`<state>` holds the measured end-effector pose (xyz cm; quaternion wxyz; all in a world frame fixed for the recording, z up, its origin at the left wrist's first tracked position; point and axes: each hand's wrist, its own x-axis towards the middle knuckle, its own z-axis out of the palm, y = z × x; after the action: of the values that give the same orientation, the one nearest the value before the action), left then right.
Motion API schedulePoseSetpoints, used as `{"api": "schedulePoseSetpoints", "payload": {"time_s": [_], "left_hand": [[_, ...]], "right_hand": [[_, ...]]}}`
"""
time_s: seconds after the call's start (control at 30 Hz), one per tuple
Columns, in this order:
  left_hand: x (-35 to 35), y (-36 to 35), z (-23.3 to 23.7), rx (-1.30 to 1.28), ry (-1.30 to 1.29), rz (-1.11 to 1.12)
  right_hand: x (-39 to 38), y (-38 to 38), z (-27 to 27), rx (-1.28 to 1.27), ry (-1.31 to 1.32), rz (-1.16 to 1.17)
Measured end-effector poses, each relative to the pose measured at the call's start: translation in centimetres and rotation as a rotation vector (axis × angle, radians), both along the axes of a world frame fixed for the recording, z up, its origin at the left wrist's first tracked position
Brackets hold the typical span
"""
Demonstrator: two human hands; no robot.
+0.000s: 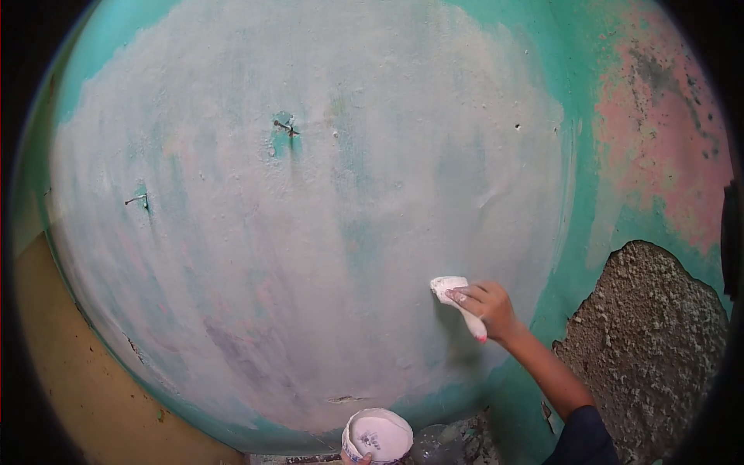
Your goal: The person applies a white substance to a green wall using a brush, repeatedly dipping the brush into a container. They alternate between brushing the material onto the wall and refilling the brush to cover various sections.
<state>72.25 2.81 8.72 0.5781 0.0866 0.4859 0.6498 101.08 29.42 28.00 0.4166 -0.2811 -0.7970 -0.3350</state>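
Paintbrush at the pale-coated wall, gripped by fingers of the right hand. Probably light, stiff-handled, slippery when wet; hold at neck. Left hand at tub; cannot tell finger spread.

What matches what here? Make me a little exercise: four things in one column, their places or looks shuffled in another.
Things:
1. Brush
2. Tub
3. Rough patch
4. Pink patch

Places and looks:
A. Bottom edge, mostly white inside
B. Upper right, dark-speckled
C. In the right hand
D. Lower right, grey-brown

Pairs: 1-C, 2-A, 3-D, 4-B
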Motion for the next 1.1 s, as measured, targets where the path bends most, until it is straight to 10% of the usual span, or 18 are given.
{"api": "schedulePoseSetpoints", "payload": {"time_s": [0.27,0.37,0.47,0.6,0.73,1.03,1.1], "left_hand": [[-1.0,-0.1,-3.3,0.023,0.156,-0.015],[-3.0,0.9,-10.2,0.188,0.245,0.019],[0.1,-0.3,-0.7,-0.006,0.047,0.117],[-2.1,-1.3,-7.6,0.24,0.617,-0.069],[-1.4,-0.9,-1.5,0.124,0.184,0.055],[-0.6,-1.7,-0.6,-0.021,0.042,0.076],[-0.7,-1.8,-1.2,-0.025,0.037,0.09]], "right_hand": [[1.7,4.1,24.4,0.161,0.11,-0.092],[0.3,4.1,26.0,0.31,0.193,-0.137],[0.1,3.9,15.9,0.302,0.039,-0.126],[-0.4,1.1,-2.2,0.058,-0.004,0.019],[0.6,-0.2,-7.3,-0.269,-0.082,0.111],[-3.4,2.7,22.1,0.229,0.153,0.011],[-4.2,3.7,21.6,0.308,0.144,0.028]]}}
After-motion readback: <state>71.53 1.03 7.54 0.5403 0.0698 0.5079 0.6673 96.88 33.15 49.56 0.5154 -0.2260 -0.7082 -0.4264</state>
